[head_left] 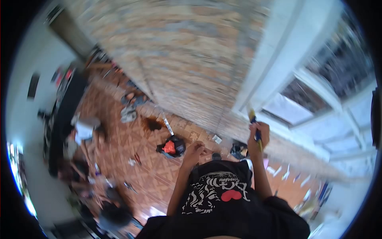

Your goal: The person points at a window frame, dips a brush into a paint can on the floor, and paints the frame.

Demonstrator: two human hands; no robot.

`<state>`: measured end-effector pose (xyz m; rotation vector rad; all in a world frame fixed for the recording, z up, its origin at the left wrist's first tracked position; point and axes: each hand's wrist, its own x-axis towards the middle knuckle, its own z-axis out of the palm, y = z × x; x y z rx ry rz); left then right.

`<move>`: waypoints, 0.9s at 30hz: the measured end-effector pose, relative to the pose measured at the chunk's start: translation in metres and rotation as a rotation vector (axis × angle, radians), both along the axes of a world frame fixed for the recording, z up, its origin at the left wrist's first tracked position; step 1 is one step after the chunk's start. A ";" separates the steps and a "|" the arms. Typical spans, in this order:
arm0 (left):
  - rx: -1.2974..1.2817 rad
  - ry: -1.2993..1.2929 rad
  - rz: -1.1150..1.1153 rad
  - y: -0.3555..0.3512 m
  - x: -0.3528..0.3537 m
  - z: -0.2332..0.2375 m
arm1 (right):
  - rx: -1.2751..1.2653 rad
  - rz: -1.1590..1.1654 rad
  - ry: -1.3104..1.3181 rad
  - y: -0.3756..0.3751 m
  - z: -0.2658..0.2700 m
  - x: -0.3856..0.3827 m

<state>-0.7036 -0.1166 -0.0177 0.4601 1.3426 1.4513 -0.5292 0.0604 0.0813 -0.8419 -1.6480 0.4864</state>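
My right hand (259,136) is closed around the handle of a paintbrush (252,115). The brush points up, its bristles at the lower corner of the white window frame (248,93); blur hides whether they touch it. In front of my black shirt (219,187), my left hand (194,153) hangs with loosely bent fingers and nothing visible in it. Just left of that hand, lower down on the floor, is a black bag (179,146) with a red-orange thing (170,147) on it.
A brick-patterned wall (179,51) rises ahead. On the tiled floor (119,155) are shoes (128,113), a dark brown patch (153,124) and red-handled pliers (137,159). People sit at the left, one in a white top (84,130). Window panes (292,109) are at right.
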 end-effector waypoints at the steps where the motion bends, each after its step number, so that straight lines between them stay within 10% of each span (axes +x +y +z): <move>1: -0.063 -0.042 0.031 0.001 0.000 0.000 | 0.125 -0.030 -0.073 0.000 0.009 0.000; 11: -0.073 0.083 -0.024 0.025 -0.005 0.024 | -0.061 0.024 -0.114 0.040 0.043 0.011; 20: -0.044 0.024 0.002 0.030 0.002 0.020 | 0.662 -0.113 0.199 0.051 0.170 0.015; 27: -0.084 0.043 0.003 0.030 0.013 0.012 | 0.503 -0.101 0.041 0.065 0.090 0.001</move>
